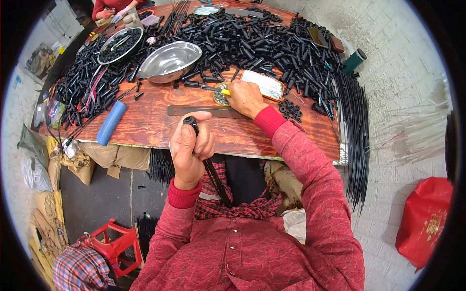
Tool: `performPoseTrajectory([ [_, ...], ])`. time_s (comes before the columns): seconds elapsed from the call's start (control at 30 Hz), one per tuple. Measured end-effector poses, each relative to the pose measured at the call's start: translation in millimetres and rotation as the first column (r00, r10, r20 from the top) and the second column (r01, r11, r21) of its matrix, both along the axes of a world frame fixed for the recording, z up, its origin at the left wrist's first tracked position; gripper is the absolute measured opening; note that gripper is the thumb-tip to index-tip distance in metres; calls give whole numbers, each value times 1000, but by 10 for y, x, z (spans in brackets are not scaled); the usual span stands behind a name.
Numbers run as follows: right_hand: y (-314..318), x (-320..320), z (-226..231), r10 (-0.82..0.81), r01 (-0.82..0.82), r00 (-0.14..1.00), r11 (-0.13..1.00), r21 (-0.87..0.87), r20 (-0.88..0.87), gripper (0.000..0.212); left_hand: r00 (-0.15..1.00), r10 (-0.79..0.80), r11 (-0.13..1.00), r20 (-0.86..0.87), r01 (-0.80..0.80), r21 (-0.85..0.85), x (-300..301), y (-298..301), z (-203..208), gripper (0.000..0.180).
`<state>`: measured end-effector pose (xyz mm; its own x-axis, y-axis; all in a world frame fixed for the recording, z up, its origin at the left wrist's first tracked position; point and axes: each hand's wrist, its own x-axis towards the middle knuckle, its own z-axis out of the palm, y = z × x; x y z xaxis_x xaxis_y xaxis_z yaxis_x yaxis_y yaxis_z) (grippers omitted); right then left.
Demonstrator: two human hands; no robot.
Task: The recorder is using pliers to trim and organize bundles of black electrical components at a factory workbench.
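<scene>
The left hand (pixel 190 148) is closed in a fist around a thin black rod (pixel 209 169), with a black cap (pixel 190 120) sitting at the rod's top end just above the thumb. The rod runs down toward the lap, so its long part hangs free below the counter (pixel 145 123) and the end being worked on is level with the counter edge, close to the body. The right hand (pixel 245 97) reaches forward over the counter and is closed on a small tool with a yellow handle (pixel 219 89), its tip pointing left toward the pile. Under this hand lies a small round dish (pixel 219 98); whether the fingers touch it I cannot tell.

A flat metal ruler (pixel 208 111) lies between the two hands, near the front edge. Behind it a steel bowl (pixel 170 60) stands tilted on the heap of black tubes (pixel 252 41), which fills the far half of the counter. A blue roll (pixel 111 123) lies to the left. The bare wood in front is the only free strip for moving; long black rods (pixel 357 136) hang over the right edge.
</scene>
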<state>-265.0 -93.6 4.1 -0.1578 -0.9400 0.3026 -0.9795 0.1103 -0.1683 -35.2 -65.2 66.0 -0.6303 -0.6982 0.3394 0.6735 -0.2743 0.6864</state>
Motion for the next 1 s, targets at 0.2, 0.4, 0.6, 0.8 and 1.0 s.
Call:
performPoseTrajectory([
  [0.2, -42, -59, 50, -19, 18, 1000, 997, 70, 13, 21, 1000, 26, 999, -13, -26, 19, 3, -32, -39, 44],
  [0.4, -69, -82, 171, -145, 118, 907, 989, 92, 396, 27, 1000, 30, 998, -4, -30, 60, 9, -68, -27, 44],
  [0.6, 266, 218, 674, -45, 15, 423, 999, 43, 905, 16, 1000, 0, 992, -9, 1, 122, -13, -27, 15, 41],
  [0.8, 844, 557, 1232, 341, -160, 682, 933, -323, 647, 7, 974, 52, 996, 222, -68, 62, -31, 81, 122, 25],
  [1.0, 1134, 602, 1573, 546, -430, 823, 780, -455, 158, 21, 976, 32, 998, 214, -42, 41, -92, 265, 248, 20],
])
